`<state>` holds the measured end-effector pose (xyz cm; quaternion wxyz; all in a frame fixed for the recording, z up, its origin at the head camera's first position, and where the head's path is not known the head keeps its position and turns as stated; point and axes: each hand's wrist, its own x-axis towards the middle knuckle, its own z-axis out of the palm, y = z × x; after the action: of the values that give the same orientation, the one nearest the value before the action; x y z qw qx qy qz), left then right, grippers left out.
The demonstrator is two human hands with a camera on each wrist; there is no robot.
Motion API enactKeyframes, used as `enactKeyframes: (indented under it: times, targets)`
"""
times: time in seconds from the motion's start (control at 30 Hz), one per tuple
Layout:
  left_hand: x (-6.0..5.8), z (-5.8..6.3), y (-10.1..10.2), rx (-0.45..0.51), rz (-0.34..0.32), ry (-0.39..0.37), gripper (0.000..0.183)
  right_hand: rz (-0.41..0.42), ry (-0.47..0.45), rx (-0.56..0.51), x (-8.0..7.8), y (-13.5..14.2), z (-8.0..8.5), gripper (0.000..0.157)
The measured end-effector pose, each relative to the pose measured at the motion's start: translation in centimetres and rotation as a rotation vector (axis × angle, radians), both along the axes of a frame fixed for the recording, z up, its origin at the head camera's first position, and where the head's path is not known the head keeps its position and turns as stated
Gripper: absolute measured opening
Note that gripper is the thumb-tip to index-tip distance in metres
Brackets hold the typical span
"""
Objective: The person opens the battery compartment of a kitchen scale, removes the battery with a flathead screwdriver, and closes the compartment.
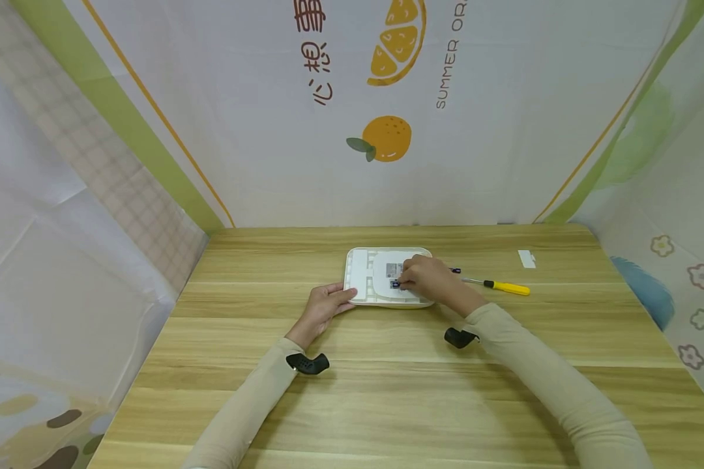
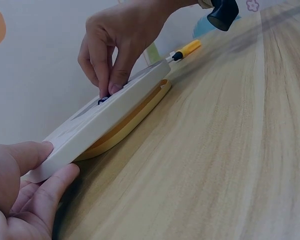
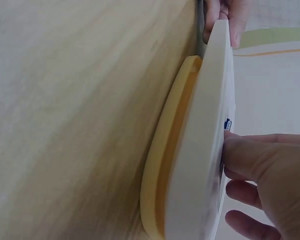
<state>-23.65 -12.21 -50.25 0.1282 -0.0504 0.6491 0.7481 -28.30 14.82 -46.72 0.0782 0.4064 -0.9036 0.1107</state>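
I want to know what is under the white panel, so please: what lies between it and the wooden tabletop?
A curved yellow piece lies between the white panel and the wooden tabletop; both wrist views show it.

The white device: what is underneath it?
A rounded yellow part shows between the white device and the table. The device covers most of it; whether the two are joined can't be seen.

head view looks down; close wrist views share panel [image 2: 110, 114]
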Motion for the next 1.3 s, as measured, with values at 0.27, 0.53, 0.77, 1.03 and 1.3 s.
enactKeyframes:
  times: [0.27,0.53,0.77,1.03,1.3]
  targets:
    - [0.1,0.1,0.0,0.014,0.004,-0.001,0.040,-0.034,-0.076,-0.059,0.0,0.2,-0.3,0.009]
    - [0.1,0.2,0.0,0.009,0.002,-0.001,0.042,-0.113,-0.269,-0.301,-0.1,1.2,0.6,0.014]
    - [0.0,0.2,-0.1,0.014,-0.001,-0.004,0.042,-0.155,-0.387,-0.444,-0.1,4.1,2.4,0.017]
    - [-0.2,0.1,0.0,0.002,-0.001,-0.015,0.042,-0.263,-0.362,-0.387,-0.4,8.8,3.2,0.020]
    - [-0.1,0.0,0.0,0.005,-0.003,-0.012,0.042,-0.256,-0.270,-0.303,-1.0,10.9,1.8,0.012]
